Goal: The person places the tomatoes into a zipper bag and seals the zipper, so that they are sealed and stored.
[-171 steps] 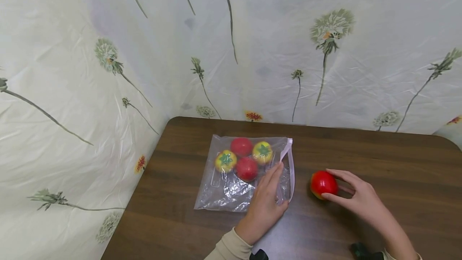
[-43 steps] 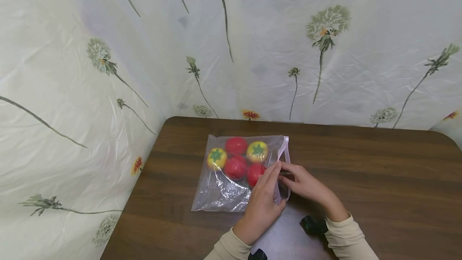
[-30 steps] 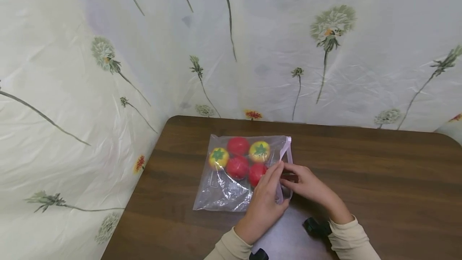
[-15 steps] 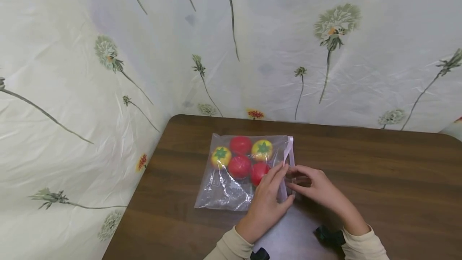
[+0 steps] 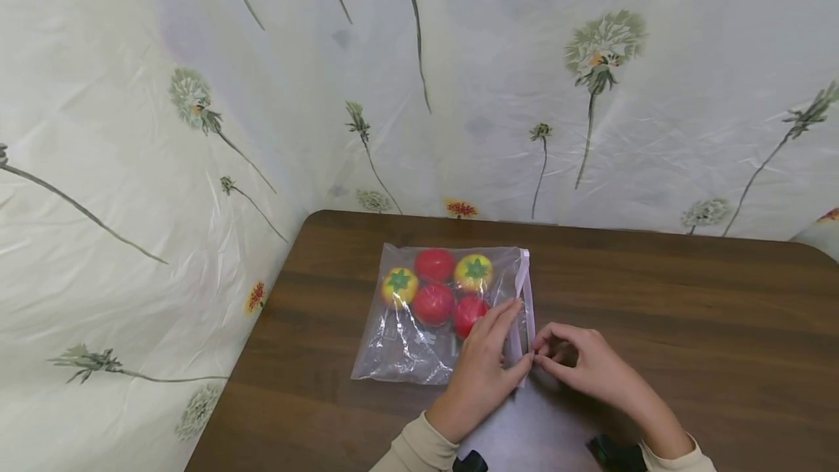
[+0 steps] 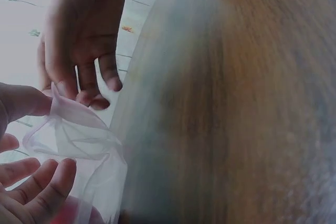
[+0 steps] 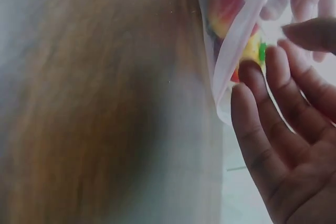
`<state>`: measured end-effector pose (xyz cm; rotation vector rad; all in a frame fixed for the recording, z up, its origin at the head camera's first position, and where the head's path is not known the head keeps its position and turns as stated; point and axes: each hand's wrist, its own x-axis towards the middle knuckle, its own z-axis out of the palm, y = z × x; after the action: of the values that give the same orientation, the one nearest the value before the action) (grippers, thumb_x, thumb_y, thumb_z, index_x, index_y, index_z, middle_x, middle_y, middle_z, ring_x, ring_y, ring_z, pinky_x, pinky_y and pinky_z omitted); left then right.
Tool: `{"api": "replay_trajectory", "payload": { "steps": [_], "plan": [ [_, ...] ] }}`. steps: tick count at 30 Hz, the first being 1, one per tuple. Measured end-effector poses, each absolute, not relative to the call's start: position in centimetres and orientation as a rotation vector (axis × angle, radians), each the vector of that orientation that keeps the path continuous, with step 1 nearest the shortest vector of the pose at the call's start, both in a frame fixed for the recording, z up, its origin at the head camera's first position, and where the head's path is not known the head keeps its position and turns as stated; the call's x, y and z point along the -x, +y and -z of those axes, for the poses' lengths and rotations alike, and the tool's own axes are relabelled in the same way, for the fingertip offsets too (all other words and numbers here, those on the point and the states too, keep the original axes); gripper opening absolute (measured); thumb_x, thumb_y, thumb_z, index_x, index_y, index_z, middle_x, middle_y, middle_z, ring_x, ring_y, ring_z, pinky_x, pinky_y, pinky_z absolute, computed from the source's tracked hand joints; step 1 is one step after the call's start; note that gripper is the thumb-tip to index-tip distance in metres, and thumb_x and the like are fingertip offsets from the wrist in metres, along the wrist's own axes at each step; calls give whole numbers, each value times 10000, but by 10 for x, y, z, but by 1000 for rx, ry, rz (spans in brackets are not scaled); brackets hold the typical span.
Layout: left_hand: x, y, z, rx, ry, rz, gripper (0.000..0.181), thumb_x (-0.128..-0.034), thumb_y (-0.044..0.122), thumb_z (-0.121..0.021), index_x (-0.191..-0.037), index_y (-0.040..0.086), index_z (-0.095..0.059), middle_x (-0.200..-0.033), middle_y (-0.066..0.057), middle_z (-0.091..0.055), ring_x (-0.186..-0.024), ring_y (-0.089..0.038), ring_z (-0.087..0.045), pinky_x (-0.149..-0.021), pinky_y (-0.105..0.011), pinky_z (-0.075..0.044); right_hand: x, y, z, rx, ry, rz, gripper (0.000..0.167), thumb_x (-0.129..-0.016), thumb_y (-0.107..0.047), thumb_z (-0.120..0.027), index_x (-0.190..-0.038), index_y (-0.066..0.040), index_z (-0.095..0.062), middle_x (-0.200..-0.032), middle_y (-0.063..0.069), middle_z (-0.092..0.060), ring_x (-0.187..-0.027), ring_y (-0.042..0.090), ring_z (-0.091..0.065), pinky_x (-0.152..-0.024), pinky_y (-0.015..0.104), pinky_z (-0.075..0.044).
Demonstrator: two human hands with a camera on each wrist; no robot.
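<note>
A clear zip bag [image 5: 400, 355] with a pale pink lip [image 5: 526, 275] lies on the table, its mouth to the right. Inside are several tomato-like toy fruits: red ones [image 5: 432, 303] and yellow ones [image 5: 473, 273] with green star-shaped leaves. My left hand [image 5: 481, 355] rests on the bag by the mouth, fingers extended and thumb at the lip. At the lip's lower right, my right hand [image 5: 586, 359] pinches the edge between thumb and forefinger. In the left wrist view the lip [image 6: 73, 111] rises to a point between both hands. The fingers hide part of the lip.
The brown wooden table [image 5: 655, 290] has a rounded far edge. Behind and to the left hangs a pale sheet [image 5: 485, 93] printed with dandelions. A dark wrist camera [image 5: 470, 462] sits at the left cuff, another [image 5: 616, 451] at the right.
The right hand carried a red fruit from the table into the bag, let go and drew back out. It has since moved down to the lip's near end. The left hand stays by the mouth.
</note>
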<state>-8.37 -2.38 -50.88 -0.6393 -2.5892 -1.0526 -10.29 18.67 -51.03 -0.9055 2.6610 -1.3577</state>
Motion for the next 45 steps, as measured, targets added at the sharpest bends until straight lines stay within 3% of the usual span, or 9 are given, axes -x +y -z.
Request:
{"api": "replay_trajectory", "payload": {
  "steps": [5,11,19,31,39,41,43,45],
  "plan": [
    [84,-24,510,649,-2573,1055,786,-839,211,-852,-1532,146,-486,-1525,-10,-551,-1322,-176,-595,-1074,-299,-527,94,189,513,948,2545,1329,191,-862,-87,-794,-885,-222,-660,-748,-152,-620,-657,-47,-552,-528,209,-499],
    [84,-24,509,655,-2568,1058,768,-840,211,-845,-1521,141,-498,-1524,-1,-555,-1338,-179,-590,-1101,-314,-511,85,180,515,832,2524,1281,203,-902,-314,-799,-749,-281,-671,-649,-200,-600,-571,-67,-514,-492,201,-473],
    [84,-26,508,667,-2549,1067,682,-900,237,-794,-1510,124,-510,-1505,-13,-574,-1347,-175,-588,-1121,-331,-500,82,173,516,637,2512,1252,349,-967,-279,-709,-627,-204,-680,-578,-158,-614,-536,-44,-490,-486,197,-427],
    [85,-28,503,666,-2550,1117,660,-920,238,-775,-1516,138,-510,-1497,-3,-583,-1345,-150,-583,-1120,-316,-500,84,174,513,620,2471,1289,280,-962,-287,-721,-700,-189,-733,-610,-111,-651,-535,-43,-489,-483,207,-446],
    [94,-37,496,626,-2513,1070,570,-893,208,-802,-1422,119,-607,-1356,-25,-681,-1038,-146,-656,-966,-249,-549,81,178,509,643,2471,1294,246,-946,-303,-744,-717,-216,-718,-632,-107,-664,-553,-46,-512,-500,197,-441],
    [99,-41,489,616,-2494,1080,553,-882,182,-813,-1397,106,-626,-1341,-45,-695,-1056,-170,-664,-984,-278,-558,81,179,508,676,2492,1310,236,-940,-272,-749,-717,-212,-701,-641,-117,-655,-570,-48,-515,-515,200,-452],
    [105,-45,480,600,-2502,1085,546,-886,182,-810,-1397,119,-628,-1378,-39,-684,-1202,-190,-648,-1085,-348,-531,82,181,507,708,2527,1321,221,-933,-225,-753,-726,-208,-678,-650,-130,-637,-592,-50,-519,-534,201,-464],
    [113,-48,471,588,-2512,1125,545,-895,176,-801,-1409,130,-622,-1393,-37,-677,-1246,-207,-634,-1106,-387,-523,81,183,504,731,2576,1321,202,-920,-173,-752,-745,-204,-656,-665,-146,-620,-614,-54,-526,-555,203,-477]
  ]
}}
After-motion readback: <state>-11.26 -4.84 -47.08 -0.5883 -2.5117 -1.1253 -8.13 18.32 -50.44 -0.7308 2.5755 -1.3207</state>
